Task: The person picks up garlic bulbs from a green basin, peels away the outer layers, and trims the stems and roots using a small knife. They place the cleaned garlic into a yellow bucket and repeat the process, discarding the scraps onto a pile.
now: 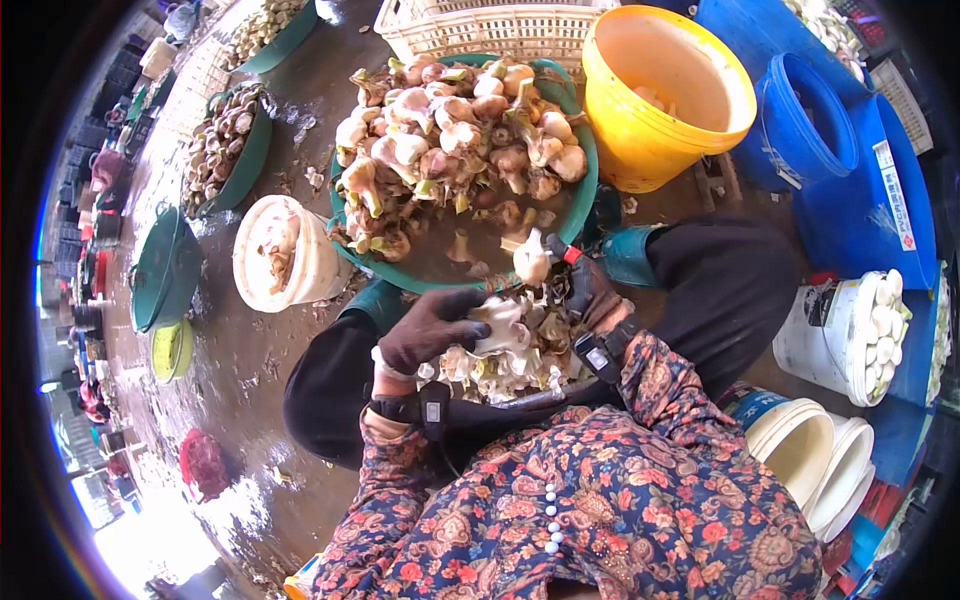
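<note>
Green basin [590, 190]: one; heaped garlic bulbs [430, 130]
Yellow bucket [640, 150]: one; pale bits [655, 100]
Left hand [425, 330]: clamped on pale garlic [502, 328]
Right hand [594, 292]: near one bulb [531, 262]; cannot tell grip

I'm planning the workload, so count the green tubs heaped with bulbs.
3. The front tub is just beyond the person's hands; the middle tub is left of it; the far tub is at the upper left. More may be hidden in the distance.
</note>
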The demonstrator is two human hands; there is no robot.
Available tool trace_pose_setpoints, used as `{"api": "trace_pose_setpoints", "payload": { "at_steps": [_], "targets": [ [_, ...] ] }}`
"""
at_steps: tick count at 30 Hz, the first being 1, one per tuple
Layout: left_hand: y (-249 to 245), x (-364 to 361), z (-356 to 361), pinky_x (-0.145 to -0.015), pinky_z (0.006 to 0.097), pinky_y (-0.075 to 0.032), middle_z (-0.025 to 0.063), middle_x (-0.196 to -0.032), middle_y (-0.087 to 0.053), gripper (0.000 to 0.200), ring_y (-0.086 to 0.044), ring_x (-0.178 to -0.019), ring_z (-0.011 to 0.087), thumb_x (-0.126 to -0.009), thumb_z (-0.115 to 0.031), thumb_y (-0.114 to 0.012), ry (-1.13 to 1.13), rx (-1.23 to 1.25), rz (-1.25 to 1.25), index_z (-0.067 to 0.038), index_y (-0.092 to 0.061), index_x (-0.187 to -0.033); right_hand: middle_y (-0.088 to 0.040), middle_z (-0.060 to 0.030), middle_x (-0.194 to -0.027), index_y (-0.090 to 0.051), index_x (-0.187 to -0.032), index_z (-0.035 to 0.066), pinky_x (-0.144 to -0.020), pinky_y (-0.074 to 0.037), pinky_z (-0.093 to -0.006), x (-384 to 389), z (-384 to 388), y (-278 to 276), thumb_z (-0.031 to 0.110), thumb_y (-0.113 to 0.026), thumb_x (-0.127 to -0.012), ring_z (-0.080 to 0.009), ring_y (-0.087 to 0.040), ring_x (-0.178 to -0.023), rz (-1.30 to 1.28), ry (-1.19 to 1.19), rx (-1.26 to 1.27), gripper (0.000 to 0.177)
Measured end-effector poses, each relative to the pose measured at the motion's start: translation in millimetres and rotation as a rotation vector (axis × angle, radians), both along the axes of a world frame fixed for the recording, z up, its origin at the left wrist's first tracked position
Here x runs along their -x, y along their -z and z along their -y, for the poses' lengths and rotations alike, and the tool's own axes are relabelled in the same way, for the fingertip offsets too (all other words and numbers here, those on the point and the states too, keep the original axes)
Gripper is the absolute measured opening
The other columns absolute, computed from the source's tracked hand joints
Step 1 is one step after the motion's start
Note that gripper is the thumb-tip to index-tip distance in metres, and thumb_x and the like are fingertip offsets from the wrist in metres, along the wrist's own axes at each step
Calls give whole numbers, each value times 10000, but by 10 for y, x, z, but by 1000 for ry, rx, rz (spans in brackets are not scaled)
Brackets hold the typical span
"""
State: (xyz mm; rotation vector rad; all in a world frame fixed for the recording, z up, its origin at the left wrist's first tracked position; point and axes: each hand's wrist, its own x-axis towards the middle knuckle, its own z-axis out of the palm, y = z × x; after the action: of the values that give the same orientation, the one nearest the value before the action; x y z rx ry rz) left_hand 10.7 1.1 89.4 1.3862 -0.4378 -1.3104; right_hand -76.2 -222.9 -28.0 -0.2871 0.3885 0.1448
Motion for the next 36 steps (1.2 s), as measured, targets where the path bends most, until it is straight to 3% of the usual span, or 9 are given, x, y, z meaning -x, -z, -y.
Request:
{"api": "trace_pose_setpoints", "payload": {
  "at_steps": [5,6,11,17,19,24,29,35,36],
  "targets": [
    [505,96,230,-811,261,-445,71,-1086,-569,511,-530,-942,127,-801,-218,-681,-259,-60,232,31,-490,-1204,-615,11,-753,-655,-873,23,-573,-443,-244,91,-117,-37,278,-627,-846,-66,-541,-647,246,41,1397,257],
    [635,118,245,-824,266,-437,75,-1102,-562,484,-526,-955,130,-801,-214,-679,-265,-22,285,25,-507,-1185,-594,31,-713,-657,-850,44,-534,-413,-223,29,-185,-64,238,-679,-809,-50,-511,-601,-70,2,700,199],
    [628,141,288,-825,304,-449,93,-1073,-536,333,-562,-916,202,-780,-215,-702,-288,57,674,15,-609,-1001,-571,46,-667,-639,-775,75,-490,-353,-213,16,-201,-158,209,-736,-757,-36,-459,-555,-162,-40,735,166],
    [518,237,260,-655,224,-428,-4,-778,-552,117,-511,-683,87,-815,-100,-642,-171,77,359,-6,-591,-861,-610,15,-708,-637,-813,51,-487,-404,-242,-21,-233,121,261,-723,-767,-81,-521,-566,-125,140,806,232],
    [284,242,197,-621,216,-417,-12,-798,-558,152,-493,-683,71,-796,-147,-662,-158,147,246,-23,-585,-838,-637,-24,-757,-631,-909,32,-535,-474,-269,12,-121,70,296,-648,-824,-140,-582,-595,-267,28,-6,278],
    [50,229,77,-704,251,-412,15,-834,-560,259,-509,-782,119,-731,-213,-681,-323,345,-13,-3,-588,-848,-618,-83,-1057,-571,-1118,6,-833,-497,-311,31,-182,133,258,-493,-900,-192,-606,-944,-12,107,138,342],
    [-81,314,4,-619,292,-377,64,-742,-485,267,-448,-677,189,-723,-240,-652,-700,448,69,-45,-471,-691,-611,-93,-1073,-525,-1155,7,-852,-478,-344,56,-40,331,292,-428,-918,-208,-587,-970,86,-32,205,383],
    [-39,156,-301,-735,378,-438,72,-754,-453,205,-482,-720,219,-790,-228,-567,-431,762,67,-42,-493,-834,-629,-97,-1011,-559,-1090,11,-791,-510,-322,61,102,673,288,-500,-903,-201,-614,-878,79,-52,-89,340],
    [-217,398,-265,-634,401,-430,67,-721,-452,182,-467,-685,195,-767,-244,-568,-763,675,157,-73,-508,-780,-640,-89,-972,-576,-1060,25,-763,-519,-327,96,139,923,290,-523,-890,-200,-620,-854,-100,43,-14,319]
  ]
}}
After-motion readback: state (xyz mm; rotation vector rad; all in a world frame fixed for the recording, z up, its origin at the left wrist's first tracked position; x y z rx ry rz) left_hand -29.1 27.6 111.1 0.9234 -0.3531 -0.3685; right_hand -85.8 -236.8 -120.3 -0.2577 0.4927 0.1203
